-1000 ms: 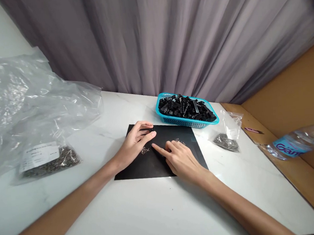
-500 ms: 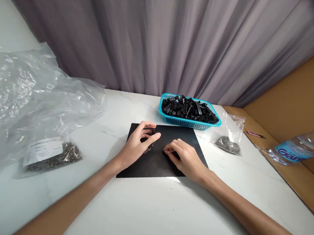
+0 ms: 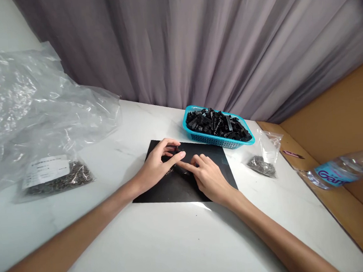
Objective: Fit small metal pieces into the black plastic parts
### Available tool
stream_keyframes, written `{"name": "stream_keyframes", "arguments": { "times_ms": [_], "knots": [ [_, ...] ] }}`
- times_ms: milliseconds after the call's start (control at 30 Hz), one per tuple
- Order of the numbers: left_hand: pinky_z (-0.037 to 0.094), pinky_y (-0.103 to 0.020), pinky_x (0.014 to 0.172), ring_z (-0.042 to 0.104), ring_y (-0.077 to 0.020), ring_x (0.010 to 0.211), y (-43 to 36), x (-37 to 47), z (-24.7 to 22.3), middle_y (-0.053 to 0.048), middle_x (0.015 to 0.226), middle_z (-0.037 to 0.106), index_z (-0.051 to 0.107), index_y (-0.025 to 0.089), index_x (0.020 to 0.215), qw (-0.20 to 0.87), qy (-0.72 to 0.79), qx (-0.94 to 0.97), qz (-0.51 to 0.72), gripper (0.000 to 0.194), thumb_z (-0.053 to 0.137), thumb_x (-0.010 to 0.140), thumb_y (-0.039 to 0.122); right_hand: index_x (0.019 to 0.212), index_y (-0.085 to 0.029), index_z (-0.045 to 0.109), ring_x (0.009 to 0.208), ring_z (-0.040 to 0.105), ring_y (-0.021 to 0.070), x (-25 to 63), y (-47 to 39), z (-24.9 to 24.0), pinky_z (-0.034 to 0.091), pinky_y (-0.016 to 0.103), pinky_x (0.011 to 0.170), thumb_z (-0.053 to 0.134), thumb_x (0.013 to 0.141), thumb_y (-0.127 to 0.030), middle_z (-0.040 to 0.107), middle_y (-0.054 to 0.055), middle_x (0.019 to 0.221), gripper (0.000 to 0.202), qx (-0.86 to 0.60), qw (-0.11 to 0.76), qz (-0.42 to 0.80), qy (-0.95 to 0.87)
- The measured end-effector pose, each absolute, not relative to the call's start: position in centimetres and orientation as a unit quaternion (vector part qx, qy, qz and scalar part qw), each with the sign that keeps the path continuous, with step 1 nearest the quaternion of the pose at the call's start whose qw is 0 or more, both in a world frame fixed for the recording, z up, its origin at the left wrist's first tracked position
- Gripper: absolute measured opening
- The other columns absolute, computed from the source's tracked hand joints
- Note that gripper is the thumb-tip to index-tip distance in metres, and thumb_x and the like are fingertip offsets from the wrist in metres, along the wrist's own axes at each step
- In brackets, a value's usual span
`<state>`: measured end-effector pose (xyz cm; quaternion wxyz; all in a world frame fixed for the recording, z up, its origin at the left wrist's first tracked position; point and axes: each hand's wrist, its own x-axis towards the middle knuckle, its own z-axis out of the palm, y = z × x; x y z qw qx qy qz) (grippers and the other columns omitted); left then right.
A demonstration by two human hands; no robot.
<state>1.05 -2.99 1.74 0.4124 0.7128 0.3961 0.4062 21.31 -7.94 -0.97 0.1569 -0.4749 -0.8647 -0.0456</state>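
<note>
My left hand (image 3: 155, 165) is curled over the black sheet (image 3: 170, 196), its fingers and thumb closed around a small black plastic part (image 3: 177, 149), mostly hidden by the fingers. Close by on its right, my right hand (image 3: 212, 179) has its index finger stretched to the left hand's thumb. The other fingers of that hand are bent in; what they pinch is too small and dark to make out. Tiny shiny metal pieces (image 3: 169, 171) lie on the sheet below my left hand.
Behind the sheet, a blue basket (image 3: 204, 138) is heaped with black plastic parts. Clear bags of small metal pieces lie left (image 3: 77, 175) and right (image 3: 262, 167). A large plastic bag (image 3: 81, 106) spreads at the left; a water bottle (image 3: 335, 172) lies far right.
My right hand has moved left to my left hand, and its index finger now reaches out. The thin shiny thing seen in its pinch before no longer shows clearly. The left hand stays put.
</note>
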Motion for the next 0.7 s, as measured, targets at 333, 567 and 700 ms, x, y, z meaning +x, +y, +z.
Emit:
{"name": "stream_keyframes", "arguments": {
  "times_ms": [333, 567, 700],
  "knots": [
    [0.042, -0.050, 0.115, 0.052, -0.0288, 0.129, -3.1, -0.7, 2.8, -0.004, 0.142, 0.050, 0.073, 0.034, 0.113, 0.206, 0.341, 0.889, 0.225, 0.027, 0.051, 0.102, 0.043, 0.120, -0.022, 0.065, 0.094, 0.056, 0.0238, 22.8, -7.5, -0.3, 0.046, 0.038, 0.086, 0.044, 0.105, -0.016, 0.069, 0.006, 0.105, 0.026, -0.499, 0.255, 0.067, -0.826],
    [0.040, -0.054, 0.117, 0.049, -0.0317, 0.135, -3.6, -0.9, 2.0, -0.003, 0.145, 0.051, 0.076, 0.040, 0.114, 0.186, 0.291, 0.917, 0.199, 0.028, 0.055, 0.099, 0.030, 0.121, -0.021, 0.062, 0.098, 0.061, 0.0234, 24.7, -7.7, -0.1, 0.050, 0.038, 0.086, 0.049, 0.104, -0.021, 0.069, 0.007, 0.103, 0.022, -0.521, 0.341, 0.102, -0.776],
    [0.041, -0.055, 0.114, 0.051, -0.0334, 0.131, -3.0, -1.4, 2.5, -0.004, 0.142, 0.053, 0.079, 0.035, 0.100, 0.159, 0.301, 0.923, 0.181, 0.023, 0.057, 0.097, 0.032, 0.116, -0.022, 0.066, 0.095, 0.060, 0.0239, 25.4, -7.6, -0.4, 0.051, 0.036, 0.080, 0.050, 0.102, -0.017, 0.071, 0.007, 0.099, 0.021, -0.519, 0.345, 0.103, -0.776]
  ]
}}
